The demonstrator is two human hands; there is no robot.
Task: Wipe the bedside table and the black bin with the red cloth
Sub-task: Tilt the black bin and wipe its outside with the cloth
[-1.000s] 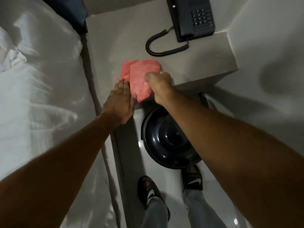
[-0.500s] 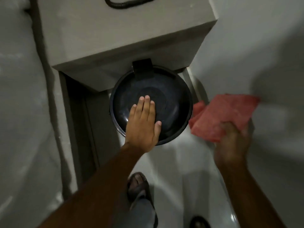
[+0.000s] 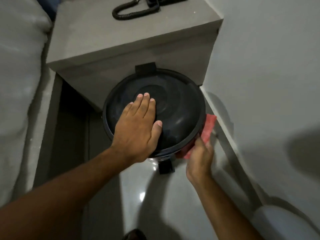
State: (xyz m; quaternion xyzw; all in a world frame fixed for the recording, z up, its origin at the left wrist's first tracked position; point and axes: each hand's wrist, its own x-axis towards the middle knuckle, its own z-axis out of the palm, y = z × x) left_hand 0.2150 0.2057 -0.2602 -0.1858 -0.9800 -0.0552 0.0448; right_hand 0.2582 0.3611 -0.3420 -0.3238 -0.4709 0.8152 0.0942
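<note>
- The black pedal bin stands on the glossy floor, directly in front of the grey bedside table and close to the white wall on the right.
- The domed lid of the bin is closed. Its hinge tab touches the front face of the table, and the foot pedal sticks out at the near side.
- The left hand lies flat on the lid, palm down, the fingers straight and close together, the thumb spread to the side. It grips nothing.
- The right hand is at the right near side of the bin, below the rim. Its fingers are closed on the red cloth and press it against the side wall of the bin.
- One part of the cloth stands up between the rim of the bin and the wall; the rest is hidden behind the bin and the hand.
- On the far edge of the table top lies a black telephone, only partly in view, with its coiled cord curved toward the middle of the top.
- White bedding fills the left side, beside the left edge of the table.
- The right hand and the cloth are a little blurred.
</note>
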